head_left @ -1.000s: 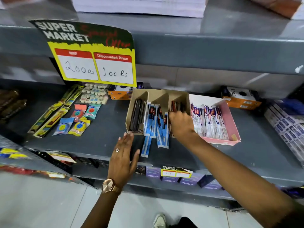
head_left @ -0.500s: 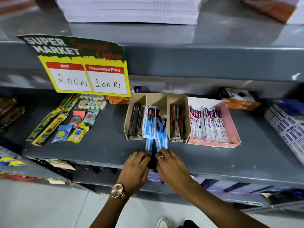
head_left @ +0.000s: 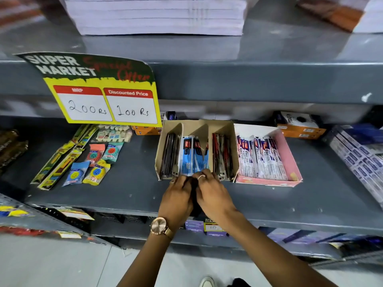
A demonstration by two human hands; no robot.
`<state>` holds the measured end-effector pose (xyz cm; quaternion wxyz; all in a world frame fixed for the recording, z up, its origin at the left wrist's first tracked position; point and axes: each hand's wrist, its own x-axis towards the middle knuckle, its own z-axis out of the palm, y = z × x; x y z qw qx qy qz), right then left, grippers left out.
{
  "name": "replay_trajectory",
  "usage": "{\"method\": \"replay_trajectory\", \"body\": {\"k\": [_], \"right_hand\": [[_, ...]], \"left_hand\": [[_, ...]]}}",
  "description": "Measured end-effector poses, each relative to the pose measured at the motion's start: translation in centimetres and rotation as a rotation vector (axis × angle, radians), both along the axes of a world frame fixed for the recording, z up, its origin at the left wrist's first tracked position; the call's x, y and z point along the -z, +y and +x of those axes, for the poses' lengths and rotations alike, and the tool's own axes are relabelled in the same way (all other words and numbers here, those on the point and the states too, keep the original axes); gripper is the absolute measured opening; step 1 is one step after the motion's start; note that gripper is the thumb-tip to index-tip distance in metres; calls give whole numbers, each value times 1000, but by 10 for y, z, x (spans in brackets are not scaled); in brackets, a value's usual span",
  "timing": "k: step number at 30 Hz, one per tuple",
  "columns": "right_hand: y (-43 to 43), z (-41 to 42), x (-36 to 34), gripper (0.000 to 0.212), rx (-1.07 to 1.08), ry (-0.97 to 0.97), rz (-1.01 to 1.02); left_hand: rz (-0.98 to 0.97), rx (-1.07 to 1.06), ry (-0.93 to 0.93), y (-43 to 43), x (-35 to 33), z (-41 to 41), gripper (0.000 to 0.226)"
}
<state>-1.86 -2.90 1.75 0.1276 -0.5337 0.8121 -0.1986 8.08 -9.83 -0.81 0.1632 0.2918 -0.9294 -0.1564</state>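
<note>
A brown cardboard box (head_left: 159, 154) with three compartments stands on the grey shelf (head_left: 132, 187). Black pen packs (head_left: 169, 156) fill its left slot, blue pen packs (head_left: 189, 160) the middle and red ones (head_left: 222, 158) the right. My left hand (head_left: 177, 197) and my right hand (head_left: 214, 195) meet at the box's front edge. Their curled fingertips grip the near ends of the blue packs, which lie inside the middle slot. A watch sits on my left wrist.
A pink box (head_left: 291, 162) of white pen packs (head_left: 261, 158) adjoins the cardboard box on the right. Small coloured packets (head_left: 93, 164) lie at left under a yellow price sign (head_left: 103, 96). An orange box (head_left: 300, 129) sits at the back right. Paper stacks (head_left: 157, 15) rest on the upper shelf.
My right hand left the red slot and joined the left at the shelf front. Together they slid the protruding blue packs back into the middle slot.
</note>
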Motion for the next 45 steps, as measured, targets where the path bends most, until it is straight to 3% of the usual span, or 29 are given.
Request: {"method": "replay_trajectory", "body": {"k": [3,6,8,12,22,28,37,45], "right_hand": [[10,-4,-12,36,101,-78,-207],[18,-16,-21,32,194,-125,-318],[19,-25,-25,32,200,-134,-304],[11,-37,-32,32,192,-114,-254],[-1,-53,-37,32,207,-59,-143],[-10,-51,-40,34,200,-53,-18],[-1,-49,-39,32,196,-56,-71],[-1,-49,-42,33,204,-69,-51]], "left_hand": [[78,-76,77,-1,-13,-14,52],[157,-178,-53,-12,-21,-50,63],[193,-207,-162,-21,-20,-75,61],[287,-244,-161,-38,-6,-99,68],[131,-179,-98,-39,20,-102,78],[33,-233,-100,-37,18,-105,72],[251,-272,-133,-40,7,-117,70],[15,-152,-25,-49,10,-110,52]]}}
